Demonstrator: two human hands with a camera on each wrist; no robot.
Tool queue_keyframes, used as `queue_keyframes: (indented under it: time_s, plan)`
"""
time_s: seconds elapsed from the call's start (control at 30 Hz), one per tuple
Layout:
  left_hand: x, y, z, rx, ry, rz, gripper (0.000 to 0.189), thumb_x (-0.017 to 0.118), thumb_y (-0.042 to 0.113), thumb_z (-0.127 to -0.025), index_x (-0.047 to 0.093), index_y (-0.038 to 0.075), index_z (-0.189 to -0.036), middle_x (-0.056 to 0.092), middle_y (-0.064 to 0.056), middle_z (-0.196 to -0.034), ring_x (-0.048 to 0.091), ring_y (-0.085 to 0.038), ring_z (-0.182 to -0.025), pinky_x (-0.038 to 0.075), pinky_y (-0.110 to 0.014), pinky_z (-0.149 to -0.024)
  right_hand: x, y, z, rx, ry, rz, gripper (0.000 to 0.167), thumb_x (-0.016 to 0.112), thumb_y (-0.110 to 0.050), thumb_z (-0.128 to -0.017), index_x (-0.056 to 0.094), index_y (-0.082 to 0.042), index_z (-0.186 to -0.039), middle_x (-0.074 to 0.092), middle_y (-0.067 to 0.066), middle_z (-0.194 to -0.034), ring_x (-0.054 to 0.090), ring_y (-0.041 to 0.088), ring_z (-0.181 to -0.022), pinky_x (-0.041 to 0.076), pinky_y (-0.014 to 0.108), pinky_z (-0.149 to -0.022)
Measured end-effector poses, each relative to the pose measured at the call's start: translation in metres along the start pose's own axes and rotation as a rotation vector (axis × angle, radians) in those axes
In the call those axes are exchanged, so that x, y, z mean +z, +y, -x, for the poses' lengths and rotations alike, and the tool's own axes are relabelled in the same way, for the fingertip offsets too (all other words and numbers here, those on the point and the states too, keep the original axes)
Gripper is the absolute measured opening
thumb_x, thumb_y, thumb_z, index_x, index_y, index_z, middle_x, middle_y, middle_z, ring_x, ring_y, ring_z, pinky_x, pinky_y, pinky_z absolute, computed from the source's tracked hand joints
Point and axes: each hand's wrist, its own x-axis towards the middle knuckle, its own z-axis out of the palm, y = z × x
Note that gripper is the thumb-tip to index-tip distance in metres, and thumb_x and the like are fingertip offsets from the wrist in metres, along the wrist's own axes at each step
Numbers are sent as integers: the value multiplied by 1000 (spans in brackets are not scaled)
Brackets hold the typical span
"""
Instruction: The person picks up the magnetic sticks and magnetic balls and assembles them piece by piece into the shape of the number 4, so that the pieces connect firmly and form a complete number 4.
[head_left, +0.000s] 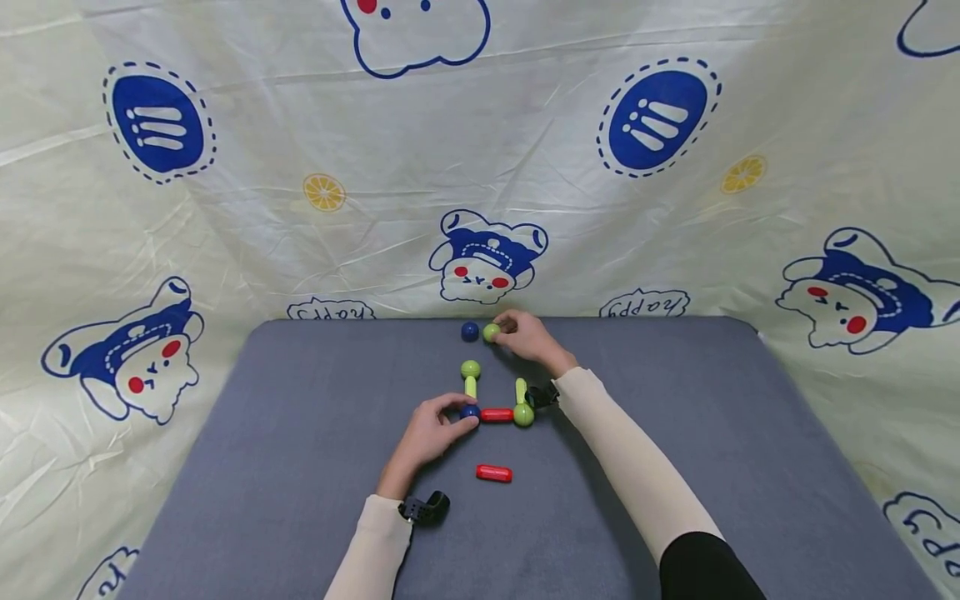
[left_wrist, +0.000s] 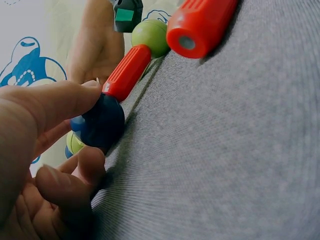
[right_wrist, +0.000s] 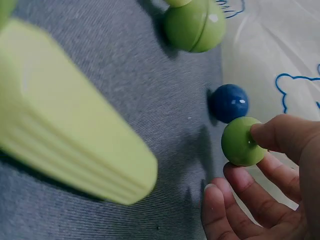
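Between thumb and fingers, my left hand holds the blue ball at a corner of a joined shape on the table. From that ball a red rod runs right to a green ball, and a light green rod runs away to another green ball. A second light green rod stands out from the right-hand ball, beneath my right wrist. At the far edge my right hand pinches a loose green ball, close to a loose blue ball.
A loose red rod lies nearer to me on the grey table. Behind the table's far edge hangs a pale printed sheet. Each wrist wears a black strapped device, the left one low over the table.
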Motion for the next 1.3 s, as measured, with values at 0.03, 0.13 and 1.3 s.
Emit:
queue_keyframes:
  time_s: [0.03,0.13,1.3]
  plan:
    - [0,0,0,1,0,-1,28,77,28,-94,75,18,-120,71,-5,-110,46,-7,-54,38,-22,-51,-1,0,2,6,2,-16,39,67,-27,-99,62,-6,-132,65,17,-126,62,30,-115,55,41,-90]
    - [0,-1,0,2,1,-3,28,77,29,-94,74,19,-120,71,-5,-110,46,-8,-55,39,-23,-51,-3,0,8,5,10,-63,40,67,-27,-98,62,-6,-131,65,17,-126,63,30,-113,56,40,-88]
    - [-1,1,2,7,9,-3,26,78,27,-93,75,19,-118,71,-5,-109,47,-8,-55,39,-24,-51,4,38,80,-15,109,-321,42,71,-22,-99,63,0,-133,67,20,-112,72,19,-83,60,32,-71]
